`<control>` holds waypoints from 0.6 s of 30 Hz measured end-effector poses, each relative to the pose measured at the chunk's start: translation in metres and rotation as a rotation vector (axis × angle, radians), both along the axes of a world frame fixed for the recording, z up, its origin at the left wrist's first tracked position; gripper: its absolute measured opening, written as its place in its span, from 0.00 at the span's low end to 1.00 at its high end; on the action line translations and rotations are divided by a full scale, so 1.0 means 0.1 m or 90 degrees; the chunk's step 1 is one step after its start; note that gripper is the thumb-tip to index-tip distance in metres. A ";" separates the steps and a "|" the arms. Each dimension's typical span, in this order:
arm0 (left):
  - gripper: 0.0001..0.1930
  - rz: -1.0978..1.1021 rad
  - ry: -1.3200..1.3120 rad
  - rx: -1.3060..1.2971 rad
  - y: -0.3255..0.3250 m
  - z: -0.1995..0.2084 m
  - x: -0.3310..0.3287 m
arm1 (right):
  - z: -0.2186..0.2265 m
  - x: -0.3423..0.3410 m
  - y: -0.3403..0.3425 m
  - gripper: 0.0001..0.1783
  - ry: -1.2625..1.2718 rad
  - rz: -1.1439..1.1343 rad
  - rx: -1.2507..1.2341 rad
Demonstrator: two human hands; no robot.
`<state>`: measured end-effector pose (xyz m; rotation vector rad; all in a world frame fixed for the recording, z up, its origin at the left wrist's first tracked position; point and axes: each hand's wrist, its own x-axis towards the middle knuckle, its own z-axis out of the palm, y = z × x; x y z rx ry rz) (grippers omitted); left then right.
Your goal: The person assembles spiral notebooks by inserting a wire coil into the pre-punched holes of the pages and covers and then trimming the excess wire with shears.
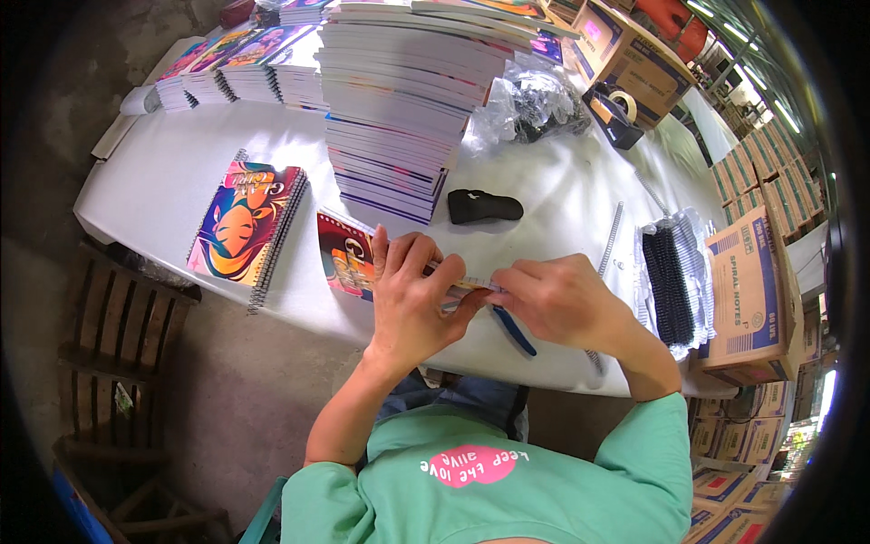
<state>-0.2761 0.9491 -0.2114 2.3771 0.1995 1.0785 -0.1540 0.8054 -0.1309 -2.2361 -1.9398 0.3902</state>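
My left hand (412, 286) is closed around a notebook (344, 254) with a colourful cover, its thumb and fingers pressing the pages near the right edge. The notebook lies partly hidden under that hand. At its right edge, the fingers of my right hand (562, 299) are pinched together; what they hold is too small and covered to make out. Just below them, a blue-handled hand tool (514, 331) rests on the table, its head hidden. Left of my hands lies a spiral-bound notebook (240, 222) with a similar cover and a dark coil down its right side.
A tall stack of notebooks (399, 109) rises behind my hands, beside a black pouch-like object (485, 207). To the right are a loose coil (612, 240), black coils (666, 281) in plastic and a carton (748, 299). A tape dispenser (616, 118) stands farther back.
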 end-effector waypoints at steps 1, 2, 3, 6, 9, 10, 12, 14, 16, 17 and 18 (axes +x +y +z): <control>0.18 -0.013 0.000 0.000 0.01 -0.01 -0.02 | 0.08 0.07 0.09 0.18 0.103 -0.038 -0.110; 0.18 -0.025 0.000 -0.001 0.03 -0.02 -0.06 | 0.13 0.16 0.18 0.18 0.204 -0.074 -0.221; 0.18 -0.049 -0.004 -0.003 0.04 -0.01 -0.08 | 0.08 0.34 0.23 0.17 0.328 -0.062 -0.164; 0.19 -0.124 -0.003 0.004 0.02 0.01 -0.15 | -0.46 0.81 0.22 0.17 0.322 -0.044 0.058; 0.18 -0.144 -0.025 0.028 0.02 -0.10 -0.16 | -1.16 0.87 0.30 0.20 -0.209 -0.042 0.228; 0.20 -0.110 -0.019 0.051 0.00 -0.12 -0.17 | -1.43 0.93 0.31 0.22 -0.242 -0.048 0.226; 0.23 -0.031 -0.010 0.091 -0.06 -0.17 -0.21 | -1.56 0.98 0.34 0.23 -0.179 -0.092 0.265; 0.25 -0.017 -0.017 0.079 -0.08 -0.14 -0.25 | -1.57 1.02 0.35 0.23 0.020 -0.183 0.344; 0.24 -0.014 -0.037 0.084 -0.09 -0.15 -0.22 | -1.64 1.08 0.31 0.22 -0.075 -0.143 0.370; 0.23 -0.016 -0.041 0.078 -0.10 -0.15 -0.20 | -1.67 1.11 0.29 0.22 -0.123 -0.123 0.382; 0.22 -0.012 -0.047 0.072 -0.09 -0.15 -0.17 | -1.61 1.11 0.31 0.21 -0.086 -0.170 0.336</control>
